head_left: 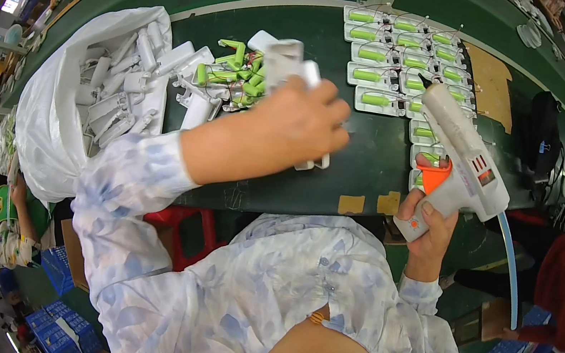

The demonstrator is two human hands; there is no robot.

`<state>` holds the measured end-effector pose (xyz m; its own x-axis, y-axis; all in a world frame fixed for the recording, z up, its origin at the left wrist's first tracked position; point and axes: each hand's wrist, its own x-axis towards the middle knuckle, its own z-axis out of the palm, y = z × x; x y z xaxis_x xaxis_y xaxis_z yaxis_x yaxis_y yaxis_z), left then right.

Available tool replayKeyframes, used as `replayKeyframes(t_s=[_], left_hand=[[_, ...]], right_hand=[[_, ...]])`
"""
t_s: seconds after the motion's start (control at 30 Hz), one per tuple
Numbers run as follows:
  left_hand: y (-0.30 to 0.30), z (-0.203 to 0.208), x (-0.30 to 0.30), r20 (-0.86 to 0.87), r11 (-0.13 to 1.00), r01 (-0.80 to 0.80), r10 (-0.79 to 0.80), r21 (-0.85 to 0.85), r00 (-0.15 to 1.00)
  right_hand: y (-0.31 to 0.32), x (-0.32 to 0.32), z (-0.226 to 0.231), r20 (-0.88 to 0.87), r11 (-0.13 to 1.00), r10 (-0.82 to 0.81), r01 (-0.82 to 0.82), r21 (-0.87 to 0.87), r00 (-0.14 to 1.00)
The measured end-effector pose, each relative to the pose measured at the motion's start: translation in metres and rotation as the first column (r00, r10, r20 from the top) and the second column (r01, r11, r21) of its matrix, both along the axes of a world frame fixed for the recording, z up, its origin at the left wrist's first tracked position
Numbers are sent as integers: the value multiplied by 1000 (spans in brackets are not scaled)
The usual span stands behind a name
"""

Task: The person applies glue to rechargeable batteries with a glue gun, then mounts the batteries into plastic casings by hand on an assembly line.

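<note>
My right hand (427,229) grips the handle of a white hot glue gun (466,155) with an orange trigger. Its nozzle points up toward the far side, and a bluish glue stick (511,270) trails from its rear. My left hand (297,121) is closed on a white plastic casing (283,59), blurred by motion, over the bench. Just beyond it lies a heap of green cylindrical cells (243,73) among white parts. Part of another white piece (319,161) shows below my left hand; the hand hides the rest of it.
A large white bag (56,94) full of white plastic housings stands on the left. Rows of white trays with green cells and thin wires (376,76) lie at the far right, beside a cardboard sheet (486,86). A red stool (191,232) is below the bench; other people sit around.
</note>
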<state>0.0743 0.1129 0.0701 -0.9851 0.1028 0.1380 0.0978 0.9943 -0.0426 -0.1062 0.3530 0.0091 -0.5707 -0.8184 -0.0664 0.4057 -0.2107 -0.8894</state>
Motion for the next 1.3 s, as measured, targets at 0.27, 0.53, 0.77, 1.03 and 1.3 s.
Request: replayKeyframes(t_s=[0.27,0.53,0.77,1.03,1.3], left_hand=[[33,-61,-39,236,918,207,-130,-338,963],[3,-62,-23,368,937,137,-10,-322,930],[5,-53,-20,382,907,212,-62,-364,922],[2,-53,-22,279,934,180,-92,-308,956],[66,-88,48,-427,922,-309,382,234,819]], right_hand=[[54,-41,-58,-156,993,-84,95,63,984],[18,-41,-54,-114,996,89,-88,15,989],[11,-46,-56,-101,997,70,-71,-15,992],[12,-40,-49,-112,996,75,-79,-35,991],[15,-20,-39,-107,996,65,-71,-50,992]])
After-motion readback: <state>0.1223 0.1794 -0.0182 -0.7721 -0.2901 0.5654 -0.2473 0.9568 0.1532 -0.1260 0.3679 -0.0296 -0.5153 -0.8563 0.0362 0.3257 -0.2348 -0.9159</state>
